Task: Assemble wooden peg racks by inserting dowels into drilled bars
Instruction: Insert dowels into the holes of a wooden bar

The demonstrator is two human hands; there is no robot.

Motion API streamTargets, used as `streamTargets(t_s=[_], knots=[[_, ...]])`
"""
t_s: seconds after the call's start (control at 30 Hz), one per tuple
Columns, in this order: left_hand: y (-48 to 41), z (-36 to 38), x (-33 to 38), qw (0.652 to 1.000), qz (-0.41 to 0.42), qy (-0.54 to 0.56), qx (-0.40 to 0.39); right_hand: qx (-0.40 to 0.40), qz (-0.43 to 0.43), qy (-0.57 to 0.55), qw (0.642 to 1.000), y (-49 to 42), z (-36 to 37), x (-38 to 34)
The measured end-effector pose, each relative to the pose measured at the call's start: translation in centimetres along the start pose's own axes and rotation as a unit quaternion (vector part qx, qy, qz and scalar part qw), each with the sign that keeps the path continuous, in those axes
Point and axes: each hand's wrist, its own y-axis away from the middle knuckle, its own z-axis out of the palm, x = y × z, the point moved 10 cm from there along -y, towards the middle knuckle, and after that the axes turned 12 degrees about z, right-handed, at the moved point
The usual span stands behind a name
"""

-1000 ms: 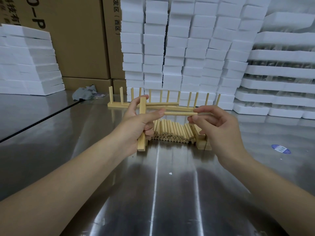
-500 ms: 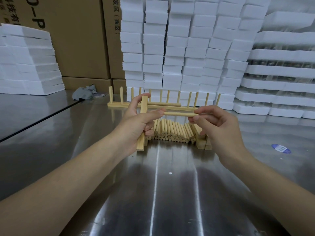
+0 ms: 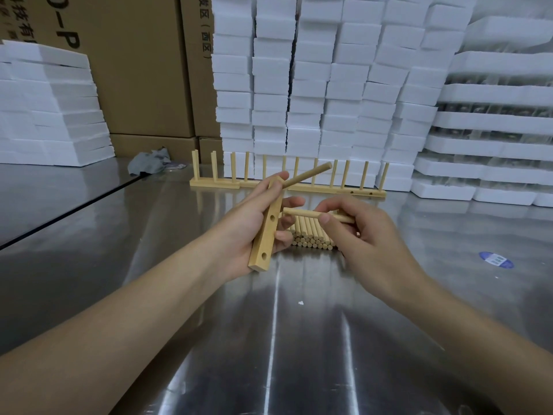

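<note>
- Drilled bar (image 3: 267, 232): a short wooden bar held above the counter (image 3: 299, 339), nearly on end and leaning, with its upper end farther from the camera. Two open holes show on the face turned to the camera.
- Left hand (image 3: 244, 235): wrapped round the bar from behind, with the palm against its back and the fingertips curling past its right edge.
- First dowel (image 3: 308, 176): sticks out from the bar's upper end and slants up to the right. The joint is partly covered by a fingertip.
- Right hand (image 3: 374, 247): pinches a second dowel (image 3: 302, 213) between thumb and fingers. It lies almost level, with its left tip just beside the bar's right edge, near the upper open hole. Whether it touches cannot be told.
- Dowel pile (image 3: 311, 236): loose dowels stacked on the counter behind both hands, with their cut ends facing the camera.
- Finished racks (image 3: 215, 184): bars with upright pegs, set end to end along the back of the counter.
- Grey cloth (image 3: 149, 164): crumpled at the back left.
- Blue sticker (image 3: 495, 259): flat on the counter to the right.
- Behind stand white foam blocks (image 3: 329, 85) in tall stacks and cardboard boxes (image 3: 134, 70).
</note>
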Motion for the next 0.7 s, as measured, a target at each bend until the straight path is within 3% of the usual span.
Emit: streamTargets(t_s=[0.27, 0.47, 0.7], knots=[[0.4, 0.9, -0.1, 0.999, -0.007, -0.018, -0.039, -0.003, -0.040, 0.055, 0.998, 0.9, 0.4, -1.4], [0.3, 1.1, -0.1, 0.998, 0.001, -0.040, -0.048, 0.054, -0.100, 0.193, 0.975, 1.3, 0.1, -3.2], [0.1, 0.8, -0.2, 0.998, 0.003, -0.043, -0.050, 0.036, -0.109, 0.241, 0.964, 1.2, 1.0, -2.6]])
